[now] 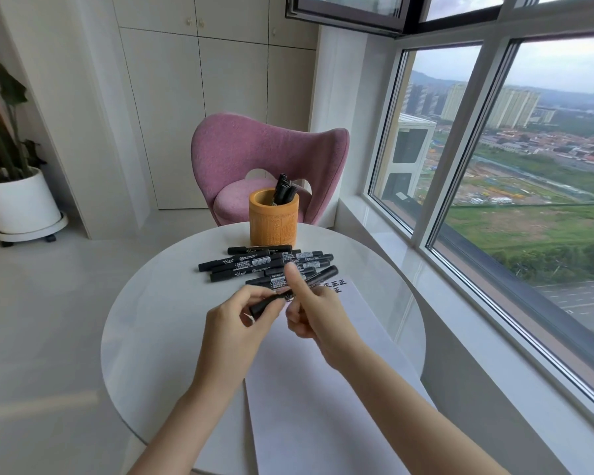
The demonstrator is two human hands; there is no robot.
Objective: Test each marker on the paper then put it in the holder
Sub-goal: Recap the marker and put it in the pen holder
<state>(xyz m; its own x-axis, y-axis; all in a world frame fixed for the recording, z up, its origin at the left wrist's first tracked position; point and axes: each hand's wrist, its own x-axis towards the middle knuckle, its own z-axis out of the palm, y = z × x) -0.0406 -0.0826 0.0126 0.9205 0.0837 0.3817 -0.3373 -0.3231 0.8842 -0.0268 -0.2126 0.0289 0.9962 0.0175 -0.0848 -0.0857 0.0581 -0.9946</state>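
Pinching one black marker (263, 306), left hand (240, 320) and right hand (318, 317) hover above paper (323, 406); white label illegible.

Left hand (234, 325) and right hand (318, 320) bare, both forearms (391, 402) unsleeved

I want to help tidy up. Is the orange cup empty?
Not empty. The holder stands upright, and several black markers poke out of its top. How full it is inside cannot be told.
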